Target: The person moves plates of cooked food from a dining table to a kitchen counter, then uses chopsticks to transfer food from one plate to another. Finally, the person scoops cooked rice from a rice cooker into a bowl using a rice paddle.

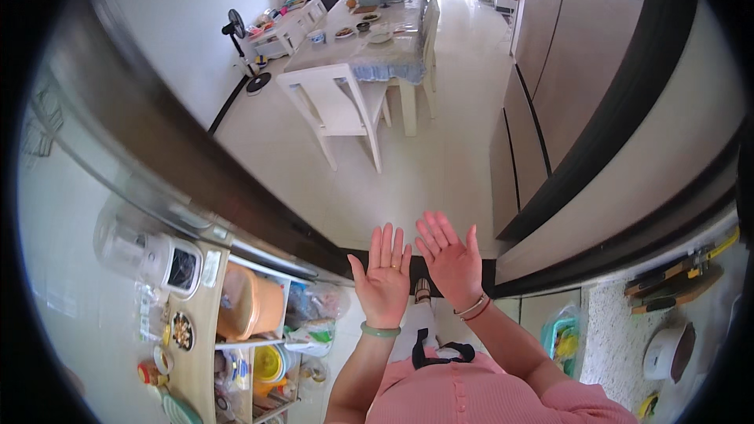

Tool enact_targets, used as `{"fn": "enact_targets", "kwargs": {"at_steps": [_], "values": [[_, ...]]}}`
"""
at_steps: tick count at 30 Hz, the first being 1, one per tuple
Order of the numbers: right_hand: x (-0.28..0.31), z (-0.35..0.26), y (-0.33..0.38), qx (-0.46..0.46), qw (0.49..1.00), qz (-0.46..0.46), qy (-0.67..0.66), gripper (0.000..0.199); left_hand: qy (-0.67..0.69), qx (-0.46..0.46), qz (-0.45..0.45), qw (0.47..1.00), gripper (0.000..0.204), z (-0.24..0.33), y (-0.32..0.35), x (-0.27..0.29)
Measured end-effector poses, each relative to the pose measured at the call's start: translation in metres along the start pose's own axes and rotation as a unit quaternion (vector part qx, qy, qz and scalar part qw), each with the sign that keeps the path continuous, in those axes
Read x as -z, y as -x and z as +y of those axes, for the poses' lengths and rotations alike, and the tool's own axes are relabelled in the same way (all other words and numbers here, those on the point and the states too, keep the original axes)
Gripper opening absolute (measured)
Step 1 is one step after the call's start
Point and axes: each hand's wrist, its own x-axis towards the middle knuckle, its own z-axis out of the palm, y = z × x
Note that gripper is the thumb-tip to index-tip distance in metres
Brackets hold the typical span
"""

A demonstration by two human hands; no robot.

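My left hand (384, 283) is held out palm up, fingers stretched and nothing in it. A ring sits on one finger, and a pale green bangle (380, 330) circles that wrist. Beside it, a small gap away, my right hand (454, 265) also lies palm up with its fingers extended and holds nothing. Thin bracelets (474, 308) are round the right wrist. Both hands hover in front of my pink top (448, 392), over the dark door threshold (491, 275). Neither touches any object.
Ahead, past the door frame (188, 157), stand a white chair (330, 102) and a dining table (314, 55) with dishes. A black fan (258, 82) is by the left wall; a refrigerator (522, 126) is on the right. Crowded shelves (192, 361) stand near left, a speckled counter (609, 338) near right.
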Motion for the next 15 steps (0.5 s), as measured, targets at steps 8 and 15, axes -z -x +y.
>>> {"fn": "enact_targets", "kwargs": {"at_steps": [8,15], "values": [[0.017,-0.064,-0.145,-0.004,1.0,0.01,-0.002,0.071,0.016,-0.003,-0.014,1.0,0.066,-0.034,-0.162,-0.006],[0.015,-0.124,-0.28,0.008,0.999,0.02,0.024,0.069,0.03,0.021,0.0,0.999,0.069,-0.048,-0.31,-0.032]]}}
